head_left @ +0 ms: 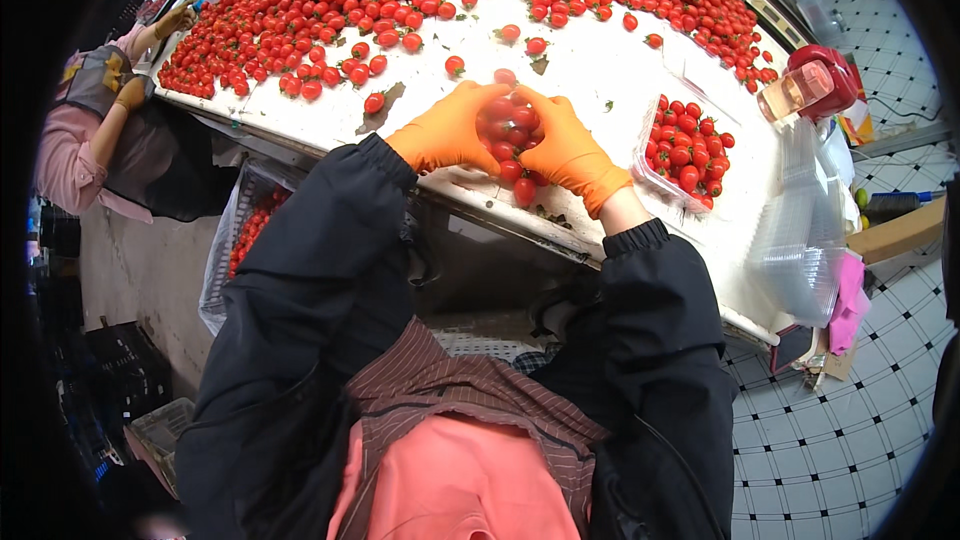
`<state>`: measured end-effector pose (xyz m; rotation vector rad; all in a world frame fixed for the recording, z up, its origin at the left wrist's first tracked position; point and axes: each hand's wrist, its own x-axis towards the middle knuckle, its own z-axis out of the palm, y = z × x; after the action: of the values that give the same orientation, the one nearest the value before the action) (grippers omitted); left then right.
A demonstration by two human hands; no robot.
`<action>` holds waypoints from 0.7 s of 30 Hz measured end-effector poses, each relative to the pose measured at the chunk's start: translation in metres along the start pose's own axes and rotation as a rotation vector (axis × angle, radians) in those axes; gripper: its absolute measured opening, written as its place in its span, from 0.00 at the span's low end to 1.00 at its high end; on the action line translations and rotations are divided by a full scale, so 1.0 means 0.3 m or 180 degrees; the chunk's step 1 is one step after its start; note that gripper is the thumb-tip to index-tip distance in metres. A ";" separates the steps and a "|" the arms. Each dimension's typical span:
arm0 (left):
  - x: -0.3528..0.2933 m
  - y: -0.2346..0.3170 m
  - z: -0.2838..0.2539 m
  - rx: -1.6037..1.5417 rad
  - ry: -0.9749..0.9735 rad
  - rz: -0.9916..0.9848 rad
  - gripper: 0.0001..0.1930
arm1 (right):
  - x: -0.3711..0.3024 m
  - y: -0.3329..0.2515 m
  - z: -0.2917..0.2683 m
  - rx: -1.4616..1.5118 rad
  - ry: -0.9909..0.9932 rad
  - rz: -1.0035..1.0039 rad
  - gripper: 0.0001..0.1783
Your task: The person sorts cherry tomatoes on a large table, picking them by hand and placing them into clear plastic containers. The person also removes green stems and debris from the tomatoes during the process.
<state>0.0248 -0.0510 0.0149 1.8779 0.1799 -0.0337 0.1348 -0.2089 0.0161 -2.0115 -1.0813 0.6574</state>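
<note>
Cupping several tomatoes (507,127) left of the clear tray (660,186), left hand (450,132) and right hand (570,147) share a grip, apparently full of fruit, best kept to light pressure.

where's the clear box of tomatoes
In the head view's right half, the clear box sits on the white table, between the right hand and the stacked clear trays.

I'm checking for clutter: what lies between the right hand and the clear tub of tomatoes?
In the head view, only bare white tabletop lies between the right hand and the clear tub; a small green scrap sits farther from the person.
</note>
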 end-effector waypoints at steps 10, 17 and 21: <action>0.011 0.039 -0.052 -0.1116 0.0079 -0.0572 0.29 | 0.002 -0.018 -0.009 0.2246 -0.0169 0.0178 0.28; 0.024 0.048 -0.070 -0.1484 -0.0019 -0.0686 0.24 | -0.006 -0.045 -0.011 0.2496 0.0123 0.0370 0.24; 0.035 0.046 -0.097 -0.2088 -0.0204 -0.0987 0.22 | 0.005 -0.040 0.000 0.2512 0.0197 0.0300 0.24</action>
<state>0.0351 -0.0264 0.0358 1.1819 0.3862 -0.2206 0.1301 -0.2032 0.0256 -1.3815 -0.5532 0.8920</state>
